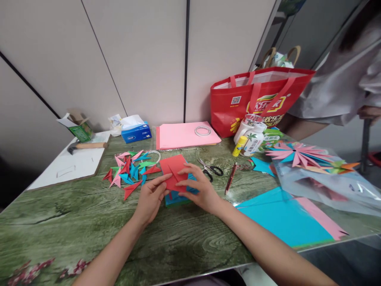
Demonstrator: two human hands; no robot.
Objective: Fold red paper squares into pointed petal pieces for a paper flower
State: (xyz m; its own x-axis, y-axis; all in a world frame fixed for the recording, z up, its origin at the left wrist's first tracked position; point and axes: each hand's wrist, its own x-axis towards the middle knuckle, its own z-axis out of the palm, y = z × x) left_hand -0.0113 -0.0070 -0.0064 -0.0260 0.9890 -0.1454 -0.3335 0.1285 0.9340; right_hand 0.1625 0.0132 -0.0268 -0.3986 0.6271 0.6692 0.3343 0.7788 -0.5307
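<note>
Paper (170, 165) in red, seemingly mid-fold, is gripped by your left hand (152, 197) and right hand (201, 188); creasing next likely calls for aligned edges.

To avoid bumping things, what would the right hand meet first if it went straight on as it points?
The right hand would first meet the red paper it touches; beyond, probably folded pieces, though depth is unclear.
</note>
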